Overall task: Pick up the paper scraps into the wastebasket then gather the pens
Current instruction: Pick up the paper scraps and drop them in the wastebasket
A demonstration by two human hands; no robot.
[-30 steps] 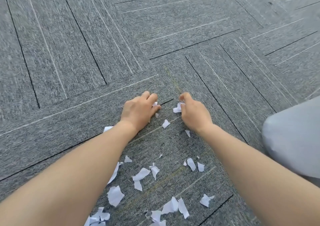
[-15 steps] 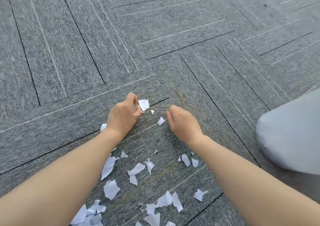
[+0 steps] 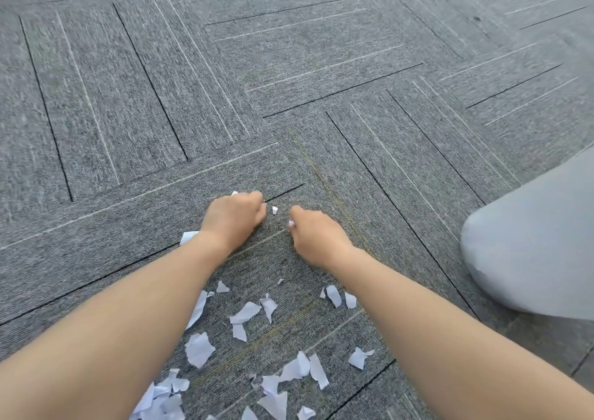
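Both my hands are down on the grey carpet floor (image 3: 321,66) at the middle of the frame. My left hand (image 3: 234,217) is curled into a fist, with a sliver of white paper showing at its top edge, so its grip looks clamped on scraps. My right hand (image 3: 316,236) is curled too, pinching a small white bit (image 3: 291,224) at its fingertips. One tiny scrap (image 3: 274,210) lies loose on the carpet between the two hands.

I judge the job barely begun. Most of the paper scraps (image 3: 247,315) lie scattered across the lower middle of the frame, between my forearms, with a thicker heap (image 3: 160,400) at the bottom edge. Neither wastebasket nor pens are in view, so nothing shows as binned, and the pen gathering is all left to do.
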